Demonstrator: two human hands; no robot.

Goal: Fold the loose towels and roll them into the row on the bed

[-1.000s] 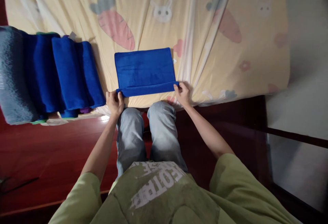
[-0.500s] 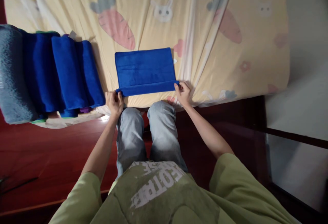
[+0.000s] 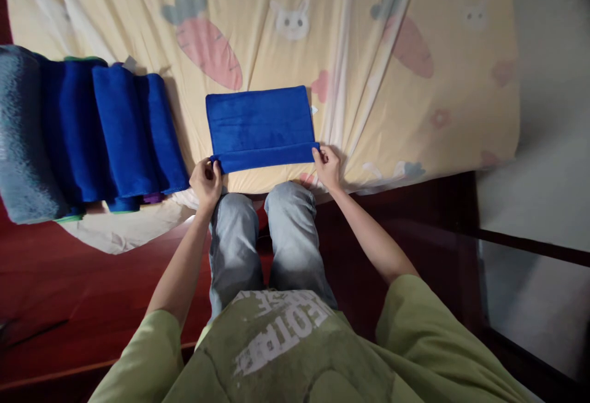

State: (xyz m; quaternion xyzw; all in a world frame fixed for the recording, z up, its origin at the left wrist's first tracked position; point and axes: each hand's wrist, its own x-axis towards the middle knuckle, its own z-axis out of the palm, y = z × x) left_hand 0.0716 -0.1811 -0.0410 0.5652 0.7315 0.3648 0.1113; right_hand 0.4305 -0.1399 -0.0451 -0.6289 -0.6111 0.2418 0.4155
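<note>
A blue towel [image 3: 260,120] lies flat on the bed in front of my knees, with its near edge turned up into a narrow folded strip. At the strip's left end, my left hand [image 3: 206,182] is closed, pinching the corner between thumb and fingers. My right hand [image 3: 328,166] pinches the strip's right end in the same way. The folded strip runs fairly straight between both hands. A small white tag shows at the towel's right side.
Several rolled blue towels [image 3: 124,129] lie side by side on the left, beside a fluffy grey-blue roll [image 3: 30,139]. Under everything is a yellow bedsheet [image 3: 271,59] with carrot and rabbit prints. The bed's near edge borders a dark red floor [image 3: 115,280]; a pale wall stands at right.
The towel and both hands have hardly moved. At the left, a pale piece of the bedsheet now hangs lower over the bed's near edge.
</note>
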